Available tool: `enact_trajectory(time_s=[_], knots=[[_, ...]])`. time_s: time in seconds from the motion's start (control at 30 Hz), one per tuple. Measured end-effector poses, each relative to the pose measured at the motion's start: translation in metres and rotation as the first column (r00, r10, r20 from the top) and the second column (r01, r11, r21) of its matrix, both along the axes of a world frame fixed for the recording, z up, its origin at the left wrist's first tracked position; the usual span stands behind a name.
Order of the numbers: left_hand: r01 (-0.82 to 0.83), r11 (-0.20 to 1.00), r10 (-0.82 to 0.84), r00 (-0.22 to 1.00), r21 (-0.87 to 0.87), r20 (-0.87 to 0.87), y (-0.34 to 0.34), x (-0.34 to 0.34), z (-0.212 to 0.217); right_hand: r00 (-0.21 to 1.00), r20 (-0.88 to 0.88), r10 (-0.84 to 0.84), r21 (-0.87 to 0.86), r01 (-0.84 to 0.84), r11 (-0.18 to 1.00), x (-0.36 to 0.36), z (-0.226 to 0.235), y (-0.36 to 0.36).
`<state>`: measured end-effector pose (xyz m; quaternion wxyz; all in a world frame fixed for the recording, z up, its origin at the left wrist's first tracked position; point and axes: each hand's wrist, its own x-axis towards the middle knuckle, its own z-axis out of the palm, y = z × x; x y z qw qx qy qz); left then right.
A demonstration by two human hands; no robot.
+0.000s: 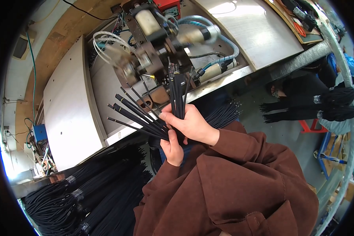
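Note:
My left hand (172,150) is closed around a fanned bunch of black cords (134,118), whose tipped ends spread up and to the left. Just above it, my right hand (193,125) grips a second, tighter bunch of black cords (177,94) that points upward. The right thumb and fingertips are also at a single cord (148,93) between the two bunches. This cord's tip reaches toward the metal machine (157,65) on the bench. Parts of the machine are smeared by motion. The lower lengths of the cords are hidden behind my hands and brown sleeves.
Large bundles of black cords (86,192) hang below the bench at the left. More cords (224,114) lie beyond my right forearm, and tied bundles (310,106) hang at the right. The bench's metal front edge (220,82) runs close ahead. Hoses (234,45) loop around the machine.

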<state>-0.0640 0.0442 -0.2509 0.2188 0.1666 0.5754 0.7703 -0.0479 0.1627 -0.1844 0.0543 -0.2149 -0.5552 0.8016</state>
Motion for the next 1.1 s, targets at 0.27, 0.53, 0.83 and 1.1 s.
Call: enact_trajectory(time_s=[0.27,0.53,0.83,1.1], knots=[[0.055,0.998,-0.055,0.998,-0.004,0.001,-0.007,0.008,-0.014,0.997,-0.005,-0.075,0.033,0.075,0.997,0.014,0.001,-0.006],[0.005,0.999,-0.005,1.000,-0.038,-0.002,-0.003,0.005,-0.007,0.993,-0.079,-0.091,0.012,0.092,0.996,0.005,-0.011,-0.006],[-0.009,1.000,0.009,0.999,0.002,0.038,0.000,0.003,0.001,0.994,-0.054,-0.095,-0.011,0.094,0.995,0.000,-0.013,-0.006],[-0.009,1.000,0.009,1.000,-0.006,0.021,0.002,0.002,0.004,0.988,0.073,0.139,-0.013,-0.138,0.990,0.002,0.008,0.006]])
